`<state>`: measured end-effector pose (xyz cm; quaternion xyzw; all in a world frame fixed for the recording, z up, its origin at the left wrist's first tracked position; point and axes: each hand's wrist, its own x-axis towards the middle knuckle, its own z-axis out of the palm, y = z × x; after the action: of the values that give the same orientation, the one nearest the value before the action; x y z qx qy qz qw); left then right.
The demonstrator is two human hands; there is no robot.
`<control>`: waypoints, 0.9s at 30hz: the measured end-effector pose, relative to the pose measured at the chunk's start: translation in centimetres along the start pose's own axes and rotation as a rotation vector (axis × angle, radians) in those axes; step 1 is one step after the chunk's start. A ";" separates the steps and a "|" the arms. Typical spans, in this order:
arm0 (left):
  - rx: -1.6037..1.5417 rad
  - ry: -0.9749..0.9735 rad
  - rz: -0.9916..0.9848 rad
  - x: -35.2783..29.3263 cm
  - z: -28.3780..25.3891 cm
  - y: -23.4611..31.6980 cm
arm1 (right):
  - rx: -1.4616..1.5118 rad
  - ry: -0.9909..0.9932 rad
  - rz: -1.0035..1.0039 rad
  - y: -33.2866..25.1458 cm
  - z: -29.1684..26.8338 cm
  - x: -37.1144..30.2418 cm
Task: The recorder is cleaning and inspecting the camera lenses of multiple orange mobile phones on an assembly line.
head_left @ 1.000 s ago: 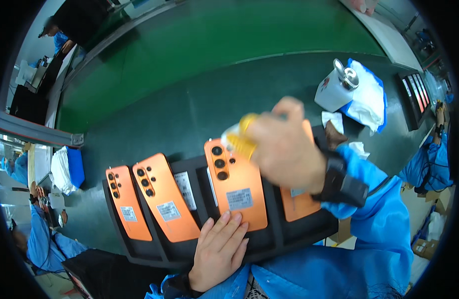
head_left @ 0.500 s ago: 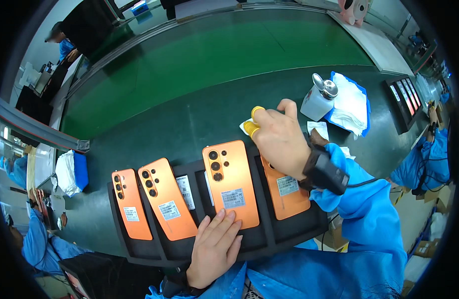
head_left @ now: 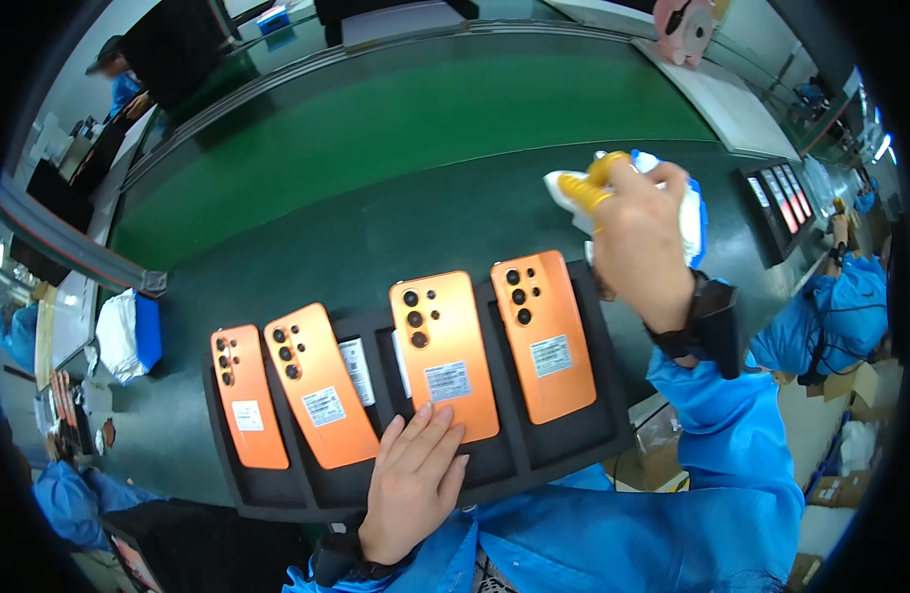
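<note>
Four orange phones lie back up in a black compartmented tray (head_left: 509, 474), camera bumps at the far end. My left hand (head_left: 410, 489) rests flat, fingers stretched, on the lower end of the third phone from the left (head_left: 440, 341). Closed fingers of my right hand (head_left: 645, 237), two wearing yellow finger cots, pinch a folded white wipe (head_left: 565, 194). That hand is raised beyond the rightmost phone (head_left: 544, 306), in front of a blue bin (head_left: 700, 237) of white wipes. It mostly hides the white pump bottle.
A black case with several phones (head_left: 779, 203) stands at the far right of the dark green table. Another blue bin of white wipes (head_left: 127, 336) is on the left. Co-workers in blue sit at both sides.
My right hand has moved from above the rightmost phone toward the bottle and bin, keeping the wipe, and uncovered that phone's cameras. My left hand stays on the third phone.
</note>
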<state>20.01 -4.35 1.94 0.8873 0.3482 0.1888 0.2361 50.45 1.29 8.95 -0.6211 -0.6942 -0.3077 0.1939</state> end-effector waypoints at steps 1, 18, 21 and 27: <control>0.017 0.002 -0.005 -0.1 -0.1 0.0 | -0.054 -0.016 0.071 1.3 -0.6 -0.3; 0.004 -0.037 -0.018 -0.1 -0.2 -0.2 | 0.067 -0.105 -0.046 -3.1 0.2 -1.7; -0.003 -0.039 -0.034 0.0 -0.3 -0.2 | 0.319 -0.210 -0.211 -7.2 1.6 -2.1; 0.000 -0.065 -0.030 -0.1 -0.4 -0.1 | 0.265 -0.244 -0.247 -8.6 4.6 -1.0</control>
<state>19.69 -4.18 2.21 0.8877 0.3535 0.1565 0.2499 42.65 3.27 3.26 -0.5329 -0.8179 -0.1579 0.1491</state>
